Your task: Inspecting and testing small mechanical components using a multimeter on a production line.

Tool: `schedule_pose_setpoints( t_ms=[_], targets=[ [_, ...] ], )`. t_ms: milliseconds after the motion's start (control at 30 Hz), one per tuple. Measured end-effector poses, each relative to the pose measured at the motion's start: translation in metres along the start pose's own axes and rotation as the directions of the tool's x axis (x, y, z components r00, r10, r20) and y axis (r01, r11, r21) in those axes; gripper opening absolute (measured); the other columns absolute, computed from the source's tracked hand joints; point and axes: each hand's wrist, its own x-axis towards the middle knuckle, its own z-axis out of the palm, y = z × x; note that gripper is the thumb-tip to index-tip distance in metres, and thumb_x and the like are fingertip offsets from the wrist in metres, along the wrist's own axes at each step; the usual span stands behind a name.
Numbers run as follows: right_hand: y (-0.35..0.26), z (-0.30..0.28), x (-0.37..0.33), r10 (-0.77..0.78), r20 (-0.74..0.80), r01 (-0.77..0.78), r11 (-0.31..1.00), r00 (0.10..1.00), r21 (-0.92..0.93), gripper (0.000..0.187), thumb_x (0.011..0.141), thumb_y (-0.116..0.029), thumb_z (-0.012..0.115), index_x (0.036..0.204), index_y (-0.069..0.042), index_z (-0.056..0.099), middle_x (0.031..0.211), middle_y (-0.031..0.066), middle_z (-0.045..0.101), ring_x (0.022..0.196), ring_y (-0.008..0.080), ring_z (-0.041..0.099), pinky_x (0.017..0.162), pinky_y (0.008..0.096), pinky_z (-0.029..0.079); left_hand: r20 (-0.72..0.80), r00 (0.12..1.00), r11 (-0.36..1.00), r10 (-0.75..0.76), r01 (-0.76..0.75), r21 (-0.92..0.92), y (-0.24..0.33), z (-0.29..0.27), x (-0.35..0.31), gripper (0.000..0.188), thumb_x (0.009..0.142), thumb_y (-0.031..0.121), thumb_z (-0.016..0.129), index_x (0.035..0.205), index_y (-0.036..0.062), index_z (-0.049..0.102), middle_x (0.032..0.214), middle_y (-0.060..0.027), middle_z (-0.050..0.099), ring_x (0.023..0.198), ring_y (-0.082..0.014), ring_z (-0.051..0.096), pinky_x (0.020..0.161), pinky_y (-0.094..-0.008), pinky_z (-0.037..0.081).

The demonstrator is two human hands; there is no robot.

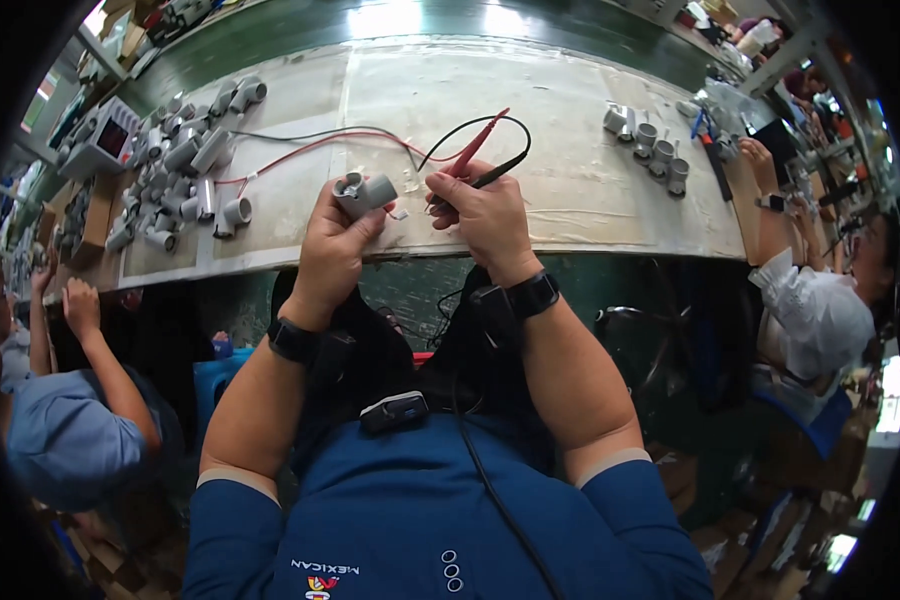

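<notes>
- Head view: left hand point(335, 235) grasps a grey fitting point(370, 194), raised just over the near edge of the tabletop point(570, 110), about mid-length. Small pale plug point(400, 215) pokes out below it, on the side facing the other hand.
- Right hand point(485, 205) pinches two probes together, pen-fashion: red probe point(477, 145) and black probe point(503, 172). Points angle down toward the plug; a slight gap seems to remain.
- Step in hand, my reading: lining up probes with plug for an electrical check. Next move calls for a steady left hand, plug facing right, and both points spread just enough to meet separate contacts. Contacts too small to make out.
- Red lead point(300, 152) and dark lead point(310, 134) run to the heap of grey fittings point(180, 155) at the tabletop's left end; boxed instrument point(110, 140) near the far-left corner. Snagging looks possible there.
- Open room: broad bare middle, running out to the far edge. Right end tighter: small group of grey fittings point(662, 152), then a co-worker's hand point(758, 160) by the right end.
</notes>
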Motion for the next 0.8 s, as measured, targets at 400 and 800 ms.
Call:
schedule_pose_setpoints(
  t_ms=[400, 800],
  targets=[
    [0.014, 0.029, -0.001, -0.076, 0.017, 0.078, 0.991, 0.997, -0.113, 0.015, 0.096, -0.012, 0.074, 0.096, 0.003, 0.071, 0.078, 0.0060, 0.070, 0.062, 0.0101, 0.064, 0.054, 0.0235, 0.054, 0.069, 0.995, 0.987, 0.073, -0.082, 0.139, -0.015, -0.009, -0.008, 0.039, 0.097, -0.004, 0.064, 0.133, 0.0053, 0.050, 0.115, -0.0055, 0.063, 0.105, -0.0131, 0.063, 0.090, -0.0279, 0.053],
    [0.020, 0.034, -0.004, -0.141, -0.008, 0.131, 0.939, 0.990, -0.318, 0.011, 0.097, -0.011, 0.070, 0.094, -0.001, 0.072, 0.072, 0.0025, 0.068, 0.055, 0.0084, 0.061, 0.051, 0.0243, 0.051, 0.041, 0.994, 0.982, 0.100, -0.105, 0.157, -0.017, -0.005, -0.007, 0.039, 0.096, -0.002, 0.067, 0.131, 0.0048, 0.051, 0.108, -0.0034, 0.065, 0.096, -0.0107, 0.063, 0.084, -0.0274, 0.055]
  ],
)
